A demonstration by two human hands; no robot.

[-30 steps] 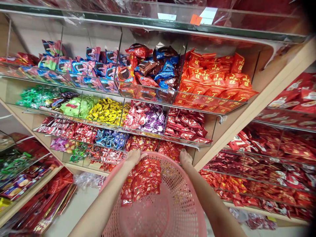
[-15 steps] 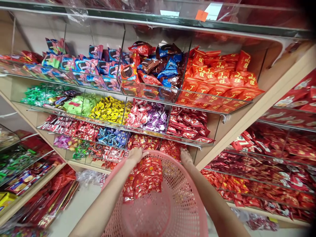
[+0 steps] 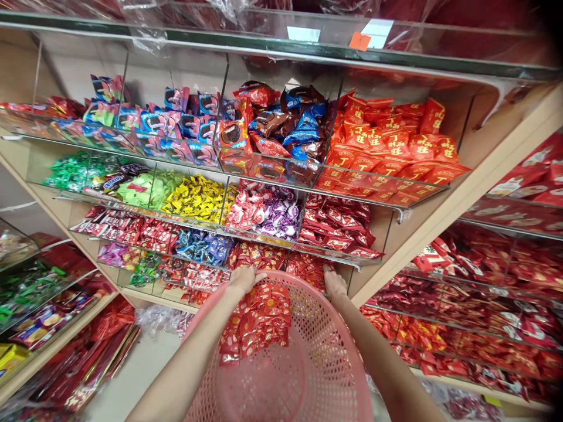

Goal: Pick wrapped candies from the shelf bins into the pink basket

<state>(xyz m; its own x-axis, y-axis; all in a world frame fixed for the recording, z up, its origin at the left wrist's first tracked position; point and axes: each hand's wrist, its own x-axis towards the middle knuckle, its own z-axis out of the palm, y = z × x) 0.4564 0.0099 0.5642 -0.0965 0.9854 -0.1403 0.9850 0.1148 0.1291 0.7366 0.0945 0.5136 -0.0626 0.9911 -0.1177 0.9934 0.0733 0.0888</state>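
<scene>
A large pink perforated plastic basket (image 3: 338, 357) is tilted towards me below the shelves. My left hand (image 3: 244, 279) is closed over its far rim, with the thumb lying along the edge. Inside, a stack of red patterned candy packets (image 3: 259, 322) leans against the far wall. Beyond the rim on the right, my right hand (image 3: 335, 282) is at the lower shelf, beside loose red candy packets (image 3: 305, 266). Its fingers are curled, and their tips are partly hidden, so what they grip does not show.
Clear shelf fronts and dividers hold wrapped sweets: yellow candies (image 3: 196, 198), purple candies (image 3: 279, 215) and orange-red snack bags (image 3: 391, 146). A slanting wooden panel (image 3: 422, 202) stands right of my right hand. Clear plastic bags (image 3: 158, 318) lie on the floor at left.
The view has shifted slightly, so the shelves sit a little lower. Both hands and the basket keep nearly the same places; the right hand's fingers look slightly more curled.
</scene>
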